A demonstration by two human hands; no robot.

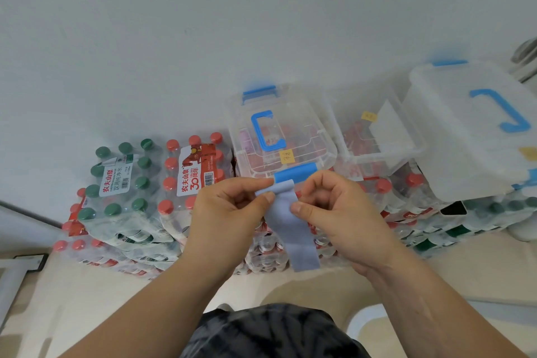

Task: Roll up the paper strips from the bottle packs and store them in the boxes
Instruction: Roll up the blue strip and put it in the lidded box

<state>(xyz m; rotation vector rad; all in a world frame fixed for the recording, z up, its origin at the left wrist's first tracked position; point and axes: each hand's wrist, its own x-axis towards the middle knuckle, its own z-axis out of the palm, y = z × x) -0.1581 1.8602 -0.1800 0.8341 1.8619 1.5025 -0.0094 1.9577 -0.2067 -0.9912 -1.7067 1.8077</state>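
Closest, left hand (229, 212) and right hand (340, 212) each pinched the curled top of a pale blue paper strip (293, 229), which hung before a clear, blue-handled plastic box (305, 136). The strip looked light, limp and crease-prone, best held by its edges. The shrink-wrapped red-capped bottle pack (197, 171) read 农夫山泉, 30周年.

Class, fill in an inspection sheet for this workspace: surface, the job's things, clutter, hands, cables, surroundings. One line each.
Surface: stacked bottle packs, green and red caps; the boxes stand on them.
Job's things: blue-grey paper strip, top end partly rolled, rest hanging; closed clear box with blue handle; open box beside it; third box further right, lidded.
Clutter: white rounded object on the floor, unidentifiable.
Hands: left hand and right hand each pinch the strip's rolled end.
Cables: nothing seen.
Surroundings: pale wall behind, light floor below.
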